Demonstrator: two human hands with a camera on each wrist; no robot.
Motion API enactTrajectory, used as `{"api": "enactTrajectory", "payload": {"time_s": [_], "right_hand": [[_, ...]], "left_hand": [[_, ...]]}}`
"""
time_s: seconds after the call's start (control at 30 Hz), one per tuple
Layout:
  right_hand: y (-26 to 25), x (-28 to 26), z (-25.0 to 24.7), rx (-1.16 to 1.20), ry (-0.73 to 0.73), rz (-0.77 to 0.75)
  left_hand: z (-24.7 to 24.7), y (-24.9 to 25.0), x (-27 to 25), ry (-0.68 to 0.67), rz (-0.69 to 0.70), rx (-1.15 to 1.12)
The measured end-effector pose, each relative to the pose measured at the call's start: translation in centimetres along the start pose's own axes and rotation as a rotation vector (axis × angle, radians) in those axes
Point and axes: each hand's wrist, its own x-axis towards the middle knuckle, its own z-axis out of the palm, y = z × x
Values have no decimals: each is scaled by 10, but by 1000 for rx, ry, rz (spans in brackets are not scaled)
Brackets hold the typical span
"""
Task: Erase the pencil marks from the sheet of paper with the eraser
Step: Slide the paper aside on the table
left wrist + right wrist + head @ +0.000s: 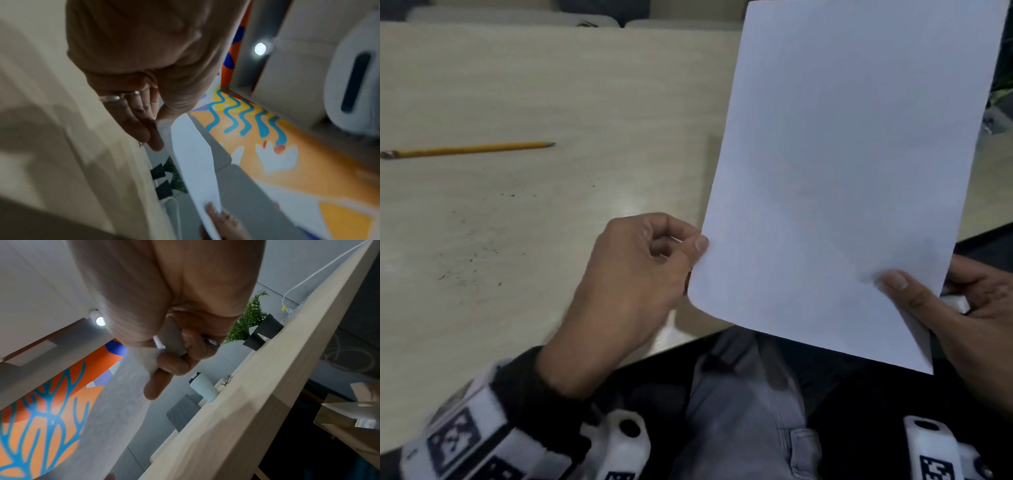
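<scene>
Nearest the body, the right hand (976, 308) clamps its thumb onto the lower right corner of the sheet of paper (842, 171), its curled fingers (170, 365) behind the page also trapping the white eraser (957, 303). The left hand (633, 274), knuckles up and wrist bent, pinches the sheet's left edge between thumb and forefinger, so the blank-looking page stands raised and tilted above the tabletop (551, 85) edge. Farther off to the left, a yellow pencil (469, 149) lies flat on the tabletop beyond dark crumbs (469, 260).
</scene>
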Motion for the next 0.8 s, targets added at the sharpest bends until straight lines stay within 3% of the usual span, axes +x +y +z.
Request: {"api": "enactTrajectory", "payload": {"time_s": [0.1, 0.13, 0.2, 0.27, 0.33, 0.37, 0.47, 0.5, 0.53, 0.63, 0.8], "right_hand": [[12, 2, 7, -2, 11, 80], [17, 2, 10, -28, 0, 109], [25, 3, 18, -49, -29, 164], [32, 3, 27, -31, -83, 209], [38, 4, 31, -32, -118, 224], [40, 5, 30, -42, -116, 205], [43, 8, 22, -75, -83, 173], [42, 9, 21, -89, -87, 173], [40, 10, 21, -113, -107, 171], [28, 10, 24, -202, -118, 125], [13, 0, 18, -145, -71, 35]], "left_hand": [[4, -11, 0, 195, 398, 720], [13, -15, -4, 167, 502, 878], [43, -23, -17, -50, 585, 946], [74, -34, -27, -342, 568, 884], [88, -47, -33, -433, 555, 968], [84, -51, -34, -406, 485, 1039], [52, -43, -24, -164, 71, 1271], [43, -40, -21, -124, -5, 1312], [39, -38, -21, -120, 16, 1310], [40, -45, -30, -307, 291, 1202], [30, -41, -25, -119, 216, 1058]]}}
